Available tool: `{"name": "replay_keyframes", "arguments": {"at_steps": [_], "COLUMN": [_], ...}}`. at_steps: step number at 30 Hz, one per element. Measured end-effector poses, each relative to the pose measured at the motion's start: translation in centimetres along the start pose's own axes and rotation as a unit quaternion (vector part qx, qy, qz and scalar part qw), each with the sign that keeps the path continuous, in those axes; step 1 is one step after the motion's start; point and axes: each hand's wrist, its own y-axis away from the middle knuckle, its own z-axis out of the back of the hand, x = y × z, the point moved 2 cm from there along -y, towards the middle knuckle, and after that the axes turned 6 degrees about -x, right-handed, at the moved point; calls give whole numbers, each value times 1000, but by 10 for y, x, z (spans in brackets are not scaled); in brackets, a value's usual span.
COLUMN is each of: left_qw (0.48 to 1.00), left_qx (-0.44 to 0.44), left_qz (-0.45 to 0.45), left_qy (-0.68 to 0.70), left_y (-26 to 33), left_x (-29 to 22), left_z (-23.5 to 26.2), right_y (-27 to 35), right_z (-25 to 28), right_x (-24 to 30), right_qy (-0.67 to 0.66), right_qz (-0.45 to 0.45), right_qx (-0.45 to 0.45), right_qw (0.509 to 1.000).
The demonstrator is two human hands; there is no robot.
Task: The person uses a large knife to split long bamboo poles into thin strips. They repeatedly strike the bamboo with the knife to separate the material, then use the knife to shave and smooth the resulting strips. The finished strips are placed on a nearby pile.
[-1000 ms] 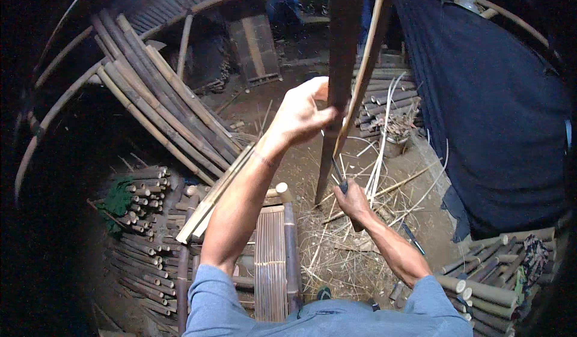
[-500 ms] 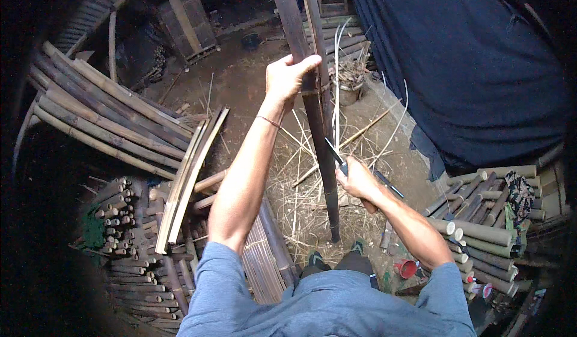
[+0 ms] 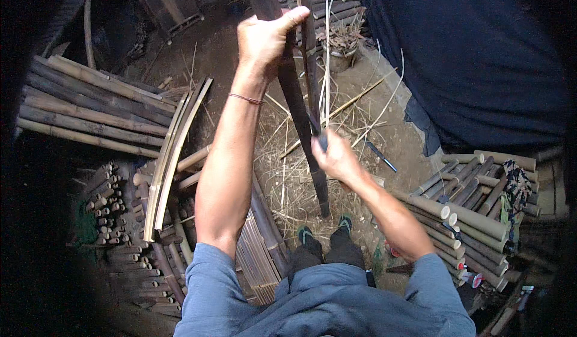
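Note:
My left hand (image 3: 262,42) wraps round a long dark bamboo piece (image 3: 300,121), its thumb pointing right. The bamboo stands steeply tilted, its narrow lower end near the ground in front of my feet. A second, thinner bamboo strip (image 3: 308,66) runs close along its right side; I cannot tell whether the two join above my hand. Lower down, my right hand (image 3: 338,155) is closed on the dark handle of a knife (image 3: 323,139). Its blade points up beside the bamboo, blurred; whether its edge touches is unclear.
Thin pale bamboo shavings (image 3: 288,175) litter the ground. Bamboo poles (image 3: 96,109) lie at left, with split strips (image 3: 174,163) leaning nearer. Cut bamboo pieces (image 3: 463,217) are stacked at right, below a dark cloth (image 3: 475,66). A filled bucket (image 3: 341,54) stands ahead; a thin dark rod (image 3: 381,157) lies right.
The whole view has shifted, so most things sit higher and slightly left. My right hand has moved a little left with the knife, closer to the bamboo. Both hands keep their grips.

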Motion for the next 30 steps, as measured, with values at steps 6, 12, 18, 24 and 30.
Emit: {"name": "replay_keyframes", "arguments": {"at_steps": [6,12,18,24,30], "left_qw": [996,975,984,984,985], "left_qx": [-17,159,43,-63,-92], "left_qz": [-9,90,97,129,128], "left_qy": [-86,-129,-143,-101,-73], "left_y": [-10,78,98,100,102], "left_x": [7,181,266,272,282], "left_z": [19,60,16,-3,15], "right_y": [20,13,-13,-31,-37], "right_z": [-111,-105,-85,-68,-77], "right_x": [-180,-180,-176,-150,-159], "right_qy": [118,106,147,251,194], "right_qz": [-99,-121,-157,-126,-56], "right_qx": [151,169,172,225,249], "right_qw": [976,973,961,933,947]}}
